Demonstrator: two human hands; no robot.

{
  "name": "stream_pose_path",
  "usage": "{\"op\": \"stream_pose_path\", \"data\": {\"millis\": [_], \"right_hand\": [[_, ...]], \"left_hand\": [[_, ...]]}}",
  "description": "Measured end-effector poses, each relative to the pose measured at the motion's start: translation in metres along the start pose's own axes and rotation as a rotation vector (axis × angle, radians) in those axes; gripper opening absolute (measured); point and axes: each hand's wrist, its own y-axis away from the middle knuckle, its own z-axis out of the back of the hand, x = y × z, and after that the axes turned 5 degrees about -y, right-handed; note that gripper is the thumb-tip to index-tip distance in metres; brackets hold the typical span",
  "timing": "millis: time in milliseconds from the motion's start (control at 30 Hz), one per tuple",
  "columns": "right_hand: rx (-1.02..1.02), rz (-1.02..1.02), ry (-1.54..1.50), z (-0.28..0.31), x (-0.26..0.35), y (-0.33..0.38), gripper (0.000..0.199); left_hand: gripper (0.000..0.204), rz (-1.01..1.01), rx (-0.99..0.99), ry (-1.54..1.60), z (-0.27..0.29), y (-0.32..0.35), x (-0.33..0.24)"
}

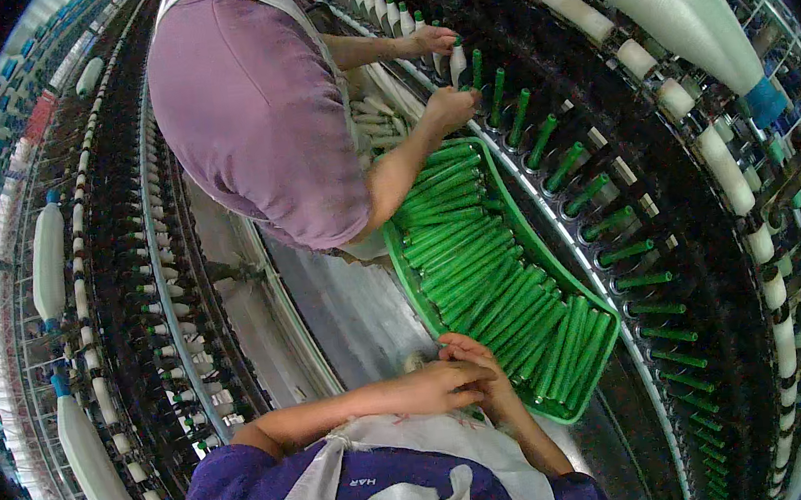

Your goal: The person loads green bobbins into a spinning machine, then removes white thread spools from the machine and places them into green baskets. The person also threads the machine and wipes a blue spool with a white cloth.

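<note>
Green tubes (pixel 496 279) in crate (pixel 560 277), just beside right hand (pixel 476 364).

The person wears a dark purple shirt (pixel 240 491) with short sleeves and a white apron (pixel 386 486) over it. Both forearms are bare, without gloves.

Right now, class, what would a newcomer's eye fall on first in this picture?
First, the long green plastic crate at centre, packed with bright green plastic tubes. The person's left hand and right hand meet at its near end. Beyond it, a co-worker in a purple shirt reaches to the machine's row of green spindles on the right.
</note>
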Motion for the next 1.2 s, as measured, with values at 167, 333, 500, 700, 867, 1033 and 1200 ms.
{"op": "stream_pose_path", "data": {"millis": [167,333,500,700,867,1033,1200], "right_hand": [[0.006,0.056,0.028,0.008,0.002,0.000,0.035],[0.040,0.036,-0.041,0.013,0.002,0.001,0.039],[0.031,0.066,-0.026,0.011,0.002,-0.002,0.035],[0.120,0.184,0.194,-0.007,0.003,0.001,0.035],[0.116,0.191,0.188,-0.029,0.001,-0.014,0.035],[0.144,0.047,0.043,-0.047,-0.011,-0.064,0.035],[-0.031,-0.030,-0.103,-0.081,-0.034,-0.117,0.031]], "left_hand": [[0.039,-0.078,-0.051,-0.204,-0.004,-0.003,0.004],[0.036,-0.107,-0.077,-0.047,-0.012,-0.005,0.010],[0.036,-0.149,-0.120,-0.047,-0.013,-0.004,0.012],[0.035,-0.066,-0.105,-0.009,-0.002,0.008,0.013],[0.038,0.028,-0.057,-0.010,0.021,0.028,0.018],[0.036,0.016,-0.093,0.066,0.060,0.061,0.027],[0.035,0.019,-0.072,0.045,0.114,0.097,0.048]]}}
